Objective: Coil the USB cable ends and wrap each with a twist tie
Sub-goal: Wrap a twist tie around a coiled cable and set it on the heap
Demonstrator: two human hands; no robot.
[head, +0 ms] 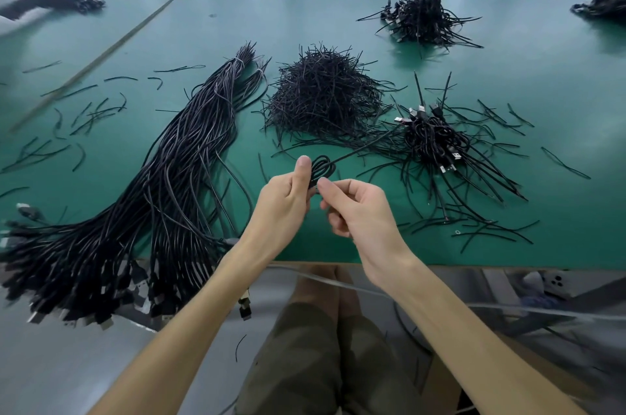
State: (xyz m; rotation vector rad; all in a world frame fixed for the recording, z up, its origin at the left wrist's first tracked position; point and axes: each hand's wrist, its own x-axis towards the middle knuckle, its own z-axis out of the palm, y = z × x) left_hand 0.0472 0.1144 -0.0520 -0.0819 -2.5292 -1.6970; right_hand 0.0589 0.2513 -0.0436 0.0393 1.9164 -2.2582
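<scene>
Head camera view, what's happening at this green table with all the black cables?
A person holds a small cable coil above the green table: the left hand grips it, the right hand pinches its lower end. Uncoiled cables lie at left, a twist tie pile in the middle, coiled cables at right. Whether it is tied yet is unclear.

The green table [338, 25] carries a long bundle of cables [152, 194] at 9 o'clock, a heap of twist ties [321, 99] at 12, coiled cables [437, 143] at 2, a second pile [423, 18] at 1, loose ties [96, 113] at 10.
</scene>
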